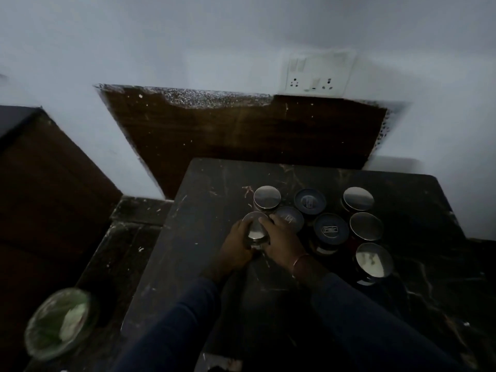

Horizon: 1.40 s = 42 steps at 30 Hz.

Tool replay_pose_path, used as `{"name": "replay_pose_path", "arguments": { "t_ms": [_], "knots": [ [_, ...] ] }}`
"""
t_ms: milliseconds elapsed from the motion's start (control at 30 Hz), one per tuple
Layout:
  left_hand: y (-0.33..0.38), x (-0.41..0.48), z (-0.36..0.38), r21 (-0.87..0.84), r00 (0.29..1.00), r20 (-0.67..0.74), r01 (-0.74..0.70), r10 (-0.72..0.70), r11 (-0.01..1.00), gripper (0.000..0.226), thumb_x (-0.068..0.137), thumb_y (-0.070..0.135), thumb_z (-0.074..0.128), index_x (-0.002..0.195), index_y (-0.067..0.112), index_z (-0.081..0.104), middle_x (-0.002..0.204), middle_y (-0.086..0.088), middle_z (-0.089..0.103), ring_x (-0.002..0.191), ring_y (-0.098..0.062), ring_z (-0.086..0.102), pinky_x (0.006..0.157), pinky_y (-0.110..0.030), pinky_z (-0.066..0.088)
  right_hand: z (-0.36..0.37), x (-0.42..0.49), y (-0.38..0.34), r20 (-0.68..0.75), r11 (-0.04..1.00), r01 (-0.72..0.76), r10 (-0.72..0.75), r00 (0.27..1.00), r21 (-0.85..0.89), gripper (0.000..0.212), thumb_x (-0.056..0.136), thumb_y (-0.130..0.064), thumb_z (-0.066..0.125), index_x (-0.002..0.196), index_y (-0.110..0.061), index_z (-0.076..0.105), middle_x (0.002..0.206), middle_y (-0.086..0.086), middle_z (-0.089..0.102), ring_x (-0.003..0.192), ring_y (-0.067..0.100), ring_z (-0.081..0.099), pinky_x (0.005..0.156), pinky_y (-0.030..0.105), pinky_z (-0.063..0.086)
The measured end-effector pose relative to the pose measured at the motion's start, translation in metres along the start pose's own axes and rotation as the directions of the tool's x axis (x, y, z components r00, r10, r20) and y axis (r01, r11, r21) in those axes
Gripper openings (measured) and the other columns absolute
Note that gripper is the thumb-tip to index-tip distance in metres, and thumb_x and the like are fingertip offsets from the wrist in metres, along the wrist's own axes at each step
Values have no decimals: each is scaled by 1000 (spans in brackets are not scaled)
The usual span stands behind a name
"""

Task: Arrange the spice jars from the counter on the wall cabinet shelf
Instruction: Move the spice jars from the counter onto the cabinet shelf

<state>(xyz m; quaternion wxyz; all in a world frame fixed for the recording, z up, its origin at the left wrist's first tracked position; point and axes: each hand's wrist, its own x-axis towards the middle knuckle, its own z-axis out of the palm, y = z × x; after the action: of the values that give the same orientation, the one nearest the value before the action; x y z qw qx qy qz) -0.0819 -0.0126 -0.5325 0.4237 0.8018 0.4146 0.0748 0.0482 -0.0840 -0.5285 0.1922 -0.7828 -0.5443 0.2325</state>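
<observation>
Nearest cam: dark-blue sleeves, both reaching fwd over dark marble counter. At their ends, left hand and right hand, both clamped on one steel-lidded jar. Left fingers curled round its left side, right fingers curled over its right side, up near lid rim. Nothing else held. Thin bangle on right wrist. Jar base on counter or just off it: can't tell, too dim + blurred.

Step in hand, prob.: picking first jar out of cluster for the shelf. To do it well:
- Lift straight up, keep upright.
- Grip on body, not lid; lid possibly loose, unknown.
- Watch right knuckles: dark-lidded jar just beside right fingers, maybe touching.
- Second steel-lidded jar just beyond both sets of fingertips. Sideways drag likely to knock either.
- Once clear of cluster, one hand prob. enough, other free for next jar.

Further right of right hand: branded dark-lidded jar, far dark-lidded jar, three steel-lidded jars. Seven on counter besides the held one, so task barely begun by the look.

Wall cabinet shelf not in view. Brown unit well left of left hand, possibly part of it, unclear. Lined bin below-left of left sleeve.
</observation>
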Motion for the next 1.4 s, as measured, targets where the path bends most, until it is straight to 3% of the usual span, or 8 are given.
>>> {"name": "replay_pose_path", "arguments": {
  "t_ms": [233, 367, 500, 600, 767, 900, 1033, 1400],
  "knots": [
    [5, 8, 17, 31, 996, -73, -40, 42, 999, 84, 71, 24, 78, 141, 15, 33, 143, -7, 30, 126, -22, 43, 101, -27, 40, 10, -9, 5, -19, 990, 50, -53, 998, -133, 68, 81, -13, 59, 145, -20, 36, 142, 13, 37, 131, 32, 38, 109, 42, 36],
    [9, 12, 25, 86, 994, -97, -49, 57, 995, 78, 69, 31, 76, 137, 18, 39, 133, -6, 40, 118, -23, 51, 97, -35, 47, 8, -19, 14, -18, 992, 49, -51, 999, -120, 73, 83, -12, 59, 149, -20, 29, 151, 14, 27, 140, 31, 27, 116, 37, 28],
    [13, 7, 26, 36, 988, -147, -50, 54, 998, 73, 64, 43, 78, 128, 19, 51, 118, 0, 51, 104, -15, 55, 85, -28, 48, -6, -28, 21, -35, 994, 26, -22, 999, 105, 66, 83, -10, 63, 144, -14, 39, 148, 10, 35, 137, 26, 36, 108, 18, 26],
    [26, 1, 7, -257, 986, -162, -19, -23, 966, 64, 60, 45, 78, 117, 24, 58, 113, 3, 61, 100, -11, 60, 84, -26, 49, -22, -31, 21, -77, 962, 35, -14, 997, 272, 73, 82, -15, 69, 147, -18, 36, 147, 4, 38, 138, 20, 36, 110, 21, 28],
    [61, -5, -36, -506, 995, -60, -101, 81, 857, 28, 83, 18, 68, 109, 25, 63, 105, 0, 68, 96, -16, 68, 81, -33, 58, -56, -38, 2, -63, 715, 64, -28, 998, 696, 83, 82, -21, 75, 149, -34, 28, 130, -11, 53, 117, 6, 58, 92, 24, 53],
    [82, -8, -47, -595, 993, -83, -117, 84, 795, 29, 89, 20, 61, 118, 19, 58, 110, -7, 65, 95, -22, 67, 71, -27, 58, -76, -34, -13, -59, 576, 58, -16, 998, 815, 80, 83, -17, 73, 146, -37, 28, 131, 0, 58, 110, 14, 64, 84, 31, 58],
    [94, -14, -51, -731, 996, -67, -89, 59, 677, 33, 95, 22, 49, 127, 14, 52, 112, -8, 66, 91, -19, 69, 71, -31, 59, -94, -34, -21, -23, 336, 21, 4, 1000, 942, 65, 88, -8, 64, 139, -34, 34, 124, 7, 60, 102, 22, 67, 71, 32, 60],
    [110, -17, -66, -722, 993, -39, -108, 116, 684, 38, 95, 33, 45, 131, 24, 53, 124, -15, 62, 112, -34, 59, 95, -53, 47, -107, -23, -24, -23, 269, 19, 14, 1000, 963, 60, 90, -15, 64, 141, -30, 37, 127, 10, 61, 110, 31, 65, 86, 51, 57]
  ]
}}
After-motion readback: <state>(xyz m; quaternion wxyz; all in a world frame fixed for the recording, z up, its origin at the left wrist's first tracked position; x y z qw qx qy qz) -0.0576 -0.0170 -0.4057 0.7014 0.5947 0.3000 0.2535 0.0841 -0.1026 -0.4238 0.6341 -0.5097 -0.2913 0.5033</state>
